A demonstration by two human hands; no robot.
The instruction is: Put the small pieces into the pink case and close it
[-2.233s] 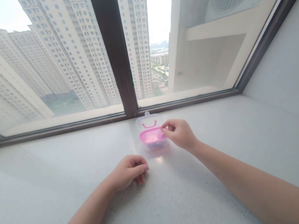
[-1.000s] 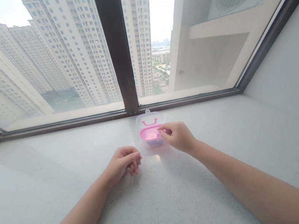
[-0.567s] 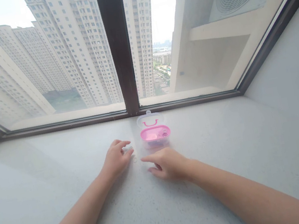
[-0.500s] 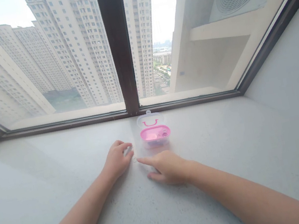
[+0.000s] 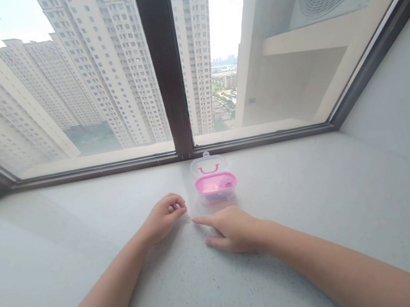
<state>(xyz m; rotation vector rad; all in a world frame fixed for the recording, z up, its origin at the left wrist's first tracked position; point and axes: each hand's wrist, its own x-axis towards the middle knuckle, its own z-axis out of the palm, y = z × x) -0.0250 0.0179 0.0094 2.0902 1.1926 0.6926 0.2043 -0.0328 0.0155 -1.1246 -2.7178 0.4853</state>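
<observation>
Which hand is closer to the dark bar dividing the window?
Left: the left hand is just left of the pink box, short of the dark bar. The right hand is farther back, on the box's near side, mostly right of the bar.

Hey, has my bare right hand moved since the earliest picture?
Yes: against the fixed dark brown vertical window post, your bare right hand has moved left and back toward you.

One left hand (image 5: 166,217), one right hand (image 5: 234,229), one faint band (image 5: 188,219) between. One pink box (image 5: 211,188) near the sill's (image 5: 214,295) back edge, one lid (image 5: 207,161), one handle (image 5: 210,171); dark loops (image 5: 229,185) inside are uncountable.
</observation>
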